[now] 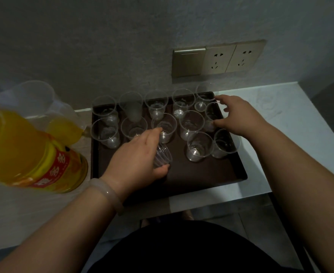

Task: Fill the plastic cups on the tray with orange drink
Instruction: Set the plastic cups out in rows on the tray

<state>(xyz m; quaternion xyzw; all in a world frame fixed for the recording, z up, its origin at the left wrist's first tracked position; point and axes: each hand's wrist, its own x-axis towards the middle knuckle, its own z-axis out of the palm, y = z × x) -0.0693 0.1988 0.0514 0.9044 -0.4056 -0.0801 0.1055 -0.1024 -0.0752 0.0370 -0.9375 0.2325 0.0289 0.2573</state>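
A dark brown tray [201,174] lies on the white counter and carries several clear empty plastic cups [198,145] in rows. My left hand [136,160] hovers over the tray's front left and grips a clear cup [162,156] tilted on its side. My right hand [239,115] reaches to the tray's back right, with thumb and fingers curled round an upright cup [211,115]. A big bottle of orange drink [30,152] with a red and yellow label stands on the counter left of the tray.
A stack of clear cups in a plastic bag [36,99] sits behind the bottle. Wall sockets and a switch [219,60] are above the tray. The white counter [280,119] extends to the right; its front edge is close to my body.
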